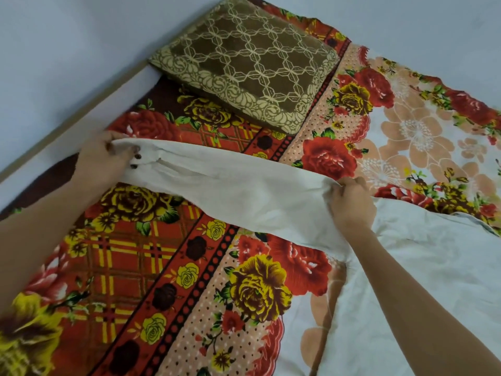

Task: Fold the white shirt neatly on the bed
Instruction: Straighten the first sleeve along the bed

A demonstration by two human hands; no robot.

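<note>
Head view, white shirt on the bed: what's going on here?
A person is handling a white shirt spread on a floral bedsheet. The left hand grips the cuff end of one sleeve, and the right hand pinches the same sleeve near the shoulder, so it is stretched out between the two hands. The shirt's body lies flat to the right. A brown patterned pillow sits beyond the sleeve. No fold shows yet.
</note>
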